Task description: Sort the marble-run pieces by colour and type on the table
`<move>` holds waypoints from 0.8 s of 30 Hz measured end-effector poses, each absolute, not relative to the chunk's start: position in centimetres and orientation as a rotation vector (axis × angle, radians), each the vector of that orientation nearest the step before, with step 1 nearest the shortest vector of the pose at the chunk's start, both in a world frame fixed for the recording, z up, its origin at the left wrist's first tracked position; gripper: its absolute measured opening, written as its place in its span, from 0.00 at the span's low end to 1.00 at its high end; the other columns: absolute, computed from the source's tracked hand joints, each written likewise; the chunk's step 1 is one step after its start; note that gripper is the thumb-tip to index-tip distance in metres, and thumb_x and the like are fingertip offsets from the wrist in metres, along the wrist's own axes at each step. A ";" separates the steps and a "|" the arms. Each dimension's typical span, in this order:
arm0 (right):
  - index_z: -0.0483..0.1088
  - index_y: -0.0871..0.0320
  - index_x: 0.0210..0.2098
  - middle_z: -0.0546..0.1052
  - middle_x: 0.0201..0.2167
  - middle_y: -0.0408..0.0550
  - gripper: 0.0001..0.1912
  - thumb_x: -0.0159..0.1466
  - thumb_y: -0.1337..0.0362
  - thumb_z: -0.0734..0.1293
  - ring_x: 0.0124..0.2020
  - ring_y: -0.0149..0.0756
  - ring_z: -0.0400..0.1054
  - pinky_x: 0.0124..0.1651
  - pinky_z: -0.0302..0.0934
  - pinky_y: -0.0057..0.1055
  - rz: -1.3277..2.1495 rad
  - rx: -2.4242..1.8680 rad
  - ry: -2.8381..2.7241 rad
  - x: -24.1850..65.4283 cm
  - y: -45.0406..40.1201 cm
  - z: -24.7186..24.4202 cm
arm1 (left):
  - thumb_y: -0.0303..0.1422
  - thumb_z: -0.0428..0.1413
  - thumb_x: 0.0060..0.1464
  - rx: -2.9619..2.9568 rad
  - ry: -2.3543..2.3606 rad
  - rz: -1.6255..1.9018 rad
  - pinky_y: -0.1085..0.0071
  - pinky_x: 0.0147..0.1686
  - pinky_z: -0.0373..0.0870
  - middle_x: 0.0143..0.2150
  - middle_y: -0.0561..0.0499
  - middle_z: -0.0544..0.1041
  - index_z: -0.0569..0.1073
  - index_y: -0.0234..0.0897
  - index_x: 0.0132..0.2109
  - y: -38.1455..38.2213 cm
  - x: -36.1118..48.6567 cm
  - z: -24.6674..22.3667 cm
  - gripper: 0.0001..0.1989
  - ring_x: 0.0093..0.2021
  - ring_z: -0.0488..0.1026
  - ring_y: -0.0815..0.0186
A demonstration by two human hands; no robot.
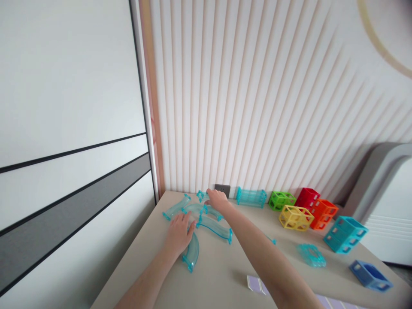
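Several translucent teal track pieces with flanged ends are spread across the far left of the table. My left hand lies palm down among them, fingers stretched and thumb apart, between a curved piece and a piece behind it. Farther back, my right hand has its fingers closed over a small teal track piece; its grip is partly hidden. Just in front of it is another curved piece. A longer wavy piece slants to the right, and one more curved piece lies at the left.
A bundle of straight teal pieces stands against the ribbed wall, right of a dark socket. Farther right are green, yellow, red, orange, teal and blue frame blocks. A white cabinet borders the left.
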State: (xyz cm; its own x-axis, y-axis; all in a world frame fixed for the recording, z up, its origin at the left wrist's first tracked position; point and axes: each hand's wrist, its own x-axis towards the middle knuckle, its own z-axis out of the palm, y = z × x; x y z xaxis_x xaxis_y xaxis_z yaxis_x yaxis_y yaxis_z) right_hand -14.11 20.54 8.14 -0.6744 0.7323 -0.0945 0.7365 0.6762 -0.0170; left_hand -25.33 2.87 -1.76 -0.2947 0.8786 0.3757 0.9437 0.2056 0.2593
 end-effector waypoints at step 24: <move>0.68 0.58 0.58 0.73 0.56 0.53 0.20 0.70 0.57 0.67 0.53 0.45 0.71 0.54 0.68 0.49 -0.225 1.051 3.062 -17.6 19.4 7.4 | 0.32 0.46 0.67 -1.789 -2.312 -0.652 0.57 0.53 0.69 0.47 0.45 0.78 0.76 0.41 0.52 2.6 -25.2 -1.3 0.16 0.51 0.73 0.55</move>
